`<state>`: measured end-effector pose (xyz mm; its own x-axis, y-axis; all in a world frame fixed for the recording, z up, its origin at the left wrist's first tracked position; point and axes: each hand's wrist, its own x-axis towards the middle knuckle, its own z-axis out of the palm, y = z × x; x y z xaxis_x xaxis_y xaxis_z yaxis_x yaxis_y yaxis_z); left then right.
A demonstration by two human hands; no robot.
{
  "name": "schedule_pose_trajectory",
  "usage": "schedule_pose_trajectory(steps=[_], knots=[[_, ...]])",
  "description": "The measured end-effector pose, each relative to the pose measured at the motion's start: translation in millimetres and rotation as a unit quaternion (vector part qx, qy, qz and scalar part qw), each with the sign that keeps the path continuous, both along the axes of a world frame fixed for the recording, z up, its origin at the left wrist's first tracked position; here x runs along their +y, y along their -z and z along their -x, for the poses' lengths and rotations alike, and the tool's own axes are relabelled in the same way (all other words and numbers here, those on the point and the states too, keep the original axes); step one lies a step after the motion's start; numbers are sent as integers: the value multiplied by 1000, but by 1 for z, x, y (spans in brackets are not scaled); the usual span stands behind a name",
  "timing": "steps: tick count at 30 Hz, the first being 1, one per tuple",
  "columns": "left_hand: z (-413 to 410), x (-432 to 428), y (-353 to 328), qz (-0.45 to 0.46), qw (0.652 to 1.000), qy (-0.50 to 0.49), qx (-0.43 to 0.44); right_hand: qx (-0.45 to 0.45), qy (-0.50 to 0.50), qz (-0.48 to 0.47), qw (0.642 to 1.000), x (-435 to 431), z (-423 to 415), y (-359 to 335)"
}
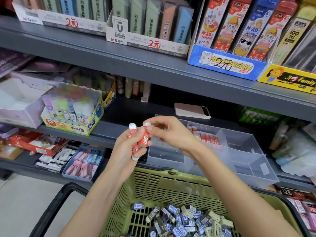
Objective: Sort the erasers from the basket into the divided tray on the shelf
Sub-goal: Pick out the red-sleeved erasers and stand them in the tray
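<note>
Just above basket rim [171, 173], left hand [125, 148], right hand [171, 132], seemingly both round red erasers [145, 139].

Basket [153, 185] before tray [248, 146] on shelf [102, 135]

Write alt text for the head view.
The left hand grips a few red erasers while the right hand pinches one's top, above a green basket of blue and black erasers. Behind, a clear tray on the shelf holds a row of red ones.
</note>
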<state>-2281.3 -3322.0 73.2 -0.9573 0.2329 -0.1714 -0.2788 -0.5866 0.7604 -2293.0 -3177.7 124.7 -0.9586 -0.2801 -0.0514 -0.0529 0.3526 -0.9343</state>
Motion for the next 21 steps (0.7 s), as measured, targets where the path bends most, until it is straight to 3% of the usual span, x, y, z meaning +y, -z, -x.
schedule_pose_trajectory(steps=[2,5,7,11,21], knots=[[-1,0,0,7,1000,5,13,-23,22,72,997,4,0,-4],[-1,0,0,11,1000,-22,-7,-49,154,192,968,23,11,-8],[0,-1,2,12,998,-51,-25,-37,239,129,962,38,21,-6],[2,-2,4,31,996,-84,-33,-77,249,-57,964,39,35,12],[-1,0,5,111,988,-97,36,-60,197,-227,952,26,47,31]])
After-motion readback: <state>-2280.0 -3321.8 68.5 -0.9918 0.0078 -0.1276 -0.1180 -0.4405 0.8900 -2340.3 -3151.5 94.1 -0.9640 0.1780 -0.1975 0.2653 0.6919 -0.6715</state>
